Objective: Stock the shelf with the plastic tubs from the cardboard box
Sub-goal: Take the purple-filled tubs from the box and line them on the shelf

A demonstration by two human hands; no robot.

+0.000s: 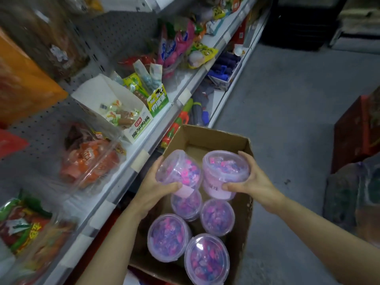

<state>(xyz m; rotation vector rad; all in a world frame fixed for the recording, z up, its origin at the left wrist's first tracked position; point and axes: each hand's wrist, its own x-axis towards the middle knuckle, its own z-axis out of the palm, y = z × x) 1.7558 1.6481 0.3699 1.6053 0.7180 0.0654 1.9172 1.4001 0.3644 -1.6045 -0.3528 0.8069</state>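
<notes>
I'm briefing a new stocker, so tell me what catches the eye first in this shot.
Two pink-and-purple plastic tubs, one gripped in the left hand and one in the right hand, are raised above the open cardboard box on the floor. Four more tubs stand upright inside it. To the left, the shelf is crowded with bagged and boxed snacks.

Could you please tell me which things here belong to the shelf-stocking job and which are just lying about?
Job: left hand gripping a tilted plastic tub; right hand gripping an upright tub; four tubs in the cardboard box; shelf.

Lying about: sausage display box; pink snack bags; toy water gun.
</notes>
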